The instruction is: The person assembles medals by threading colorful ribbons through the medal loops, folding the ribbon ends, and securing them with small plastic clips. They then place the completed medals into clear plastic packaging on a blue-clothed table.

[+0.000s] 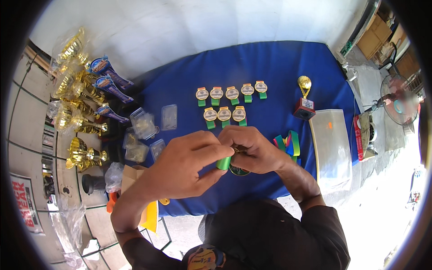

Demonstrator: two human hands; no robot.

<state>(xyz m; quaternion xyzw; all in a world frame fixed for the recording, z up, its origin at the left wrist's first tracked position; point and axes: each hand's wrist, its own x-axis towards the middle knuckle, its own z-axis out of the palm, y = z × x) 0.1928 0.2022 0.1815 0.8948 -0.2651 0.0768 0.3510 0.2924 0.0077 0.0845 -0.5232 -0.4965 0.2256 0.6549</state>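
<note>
My left hand (186, 164) and my right hand (252, 148) meet over the blue cloth (279, 63). Together they pinch a round medal (238, 170) with a green ribbon (223, 162); the left fingers hold the ribbon, the right fingers cover the top of the medal. Beyond my hands lie two rows of finished medals with green ribbons, the far row (231, 94) and the near row (224, 115). A bundle of coloured ribbons (290, 144) lies just right of my right hand.
A small gold trophy on a red base (304, 101) stands at the right, beside a clear plastic bag (333, 146). Clear plastic cases (144, 123) lie left of my hands. Gold trophies in wrapping (74, 90) crowd the far left. A fan (398, 101) stands at the right.
</note>
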